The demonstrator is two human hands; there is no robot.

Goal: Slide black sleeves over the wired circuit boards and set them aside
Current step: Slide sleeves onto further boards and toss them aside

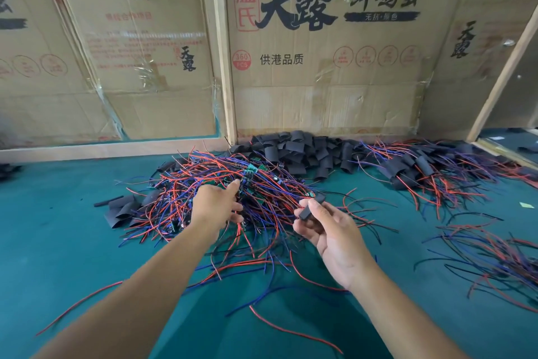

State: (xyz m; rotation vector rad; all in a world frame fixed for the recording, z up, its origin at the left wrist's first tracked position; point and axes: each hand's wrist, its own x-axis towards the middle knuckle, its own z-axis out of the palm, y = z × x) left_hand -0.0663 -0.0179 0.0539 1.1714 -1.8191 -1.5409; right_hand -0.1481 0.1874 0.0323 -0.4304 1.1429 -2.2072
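1. Head view: my left hand (pixel 217 204) reaches into the tangled heap of red and blue wired green circuit boards (pixel 233 195) in the middle of the green felt-covered table (pixel 58 227). Its forefinger and thumb are stretched forward among the wires; I cannot tell whether they pinch anything.
2. My right hand (pixel 329 227) is raised just right of that heap, thumb and fingers pinching a flat black sleeve (pixel 313 207). The sleeve's far end touches a small green board at the heap's edge.
3. A mound of loose flat black sleeves (pixel 302 152) lies at the back of the table against the printed brown cardboard wall (pixel 320 67).
4. To the right of that mound, a pile of sleeved boards with red and blue wires (pixel 431 169) lies apart from the central heap.
5. A few more flat black sleeves (pixel 122 210) lie at the heap's left edge, and loose red, blue and black wires (pixel 495 254) are spread at the near right.
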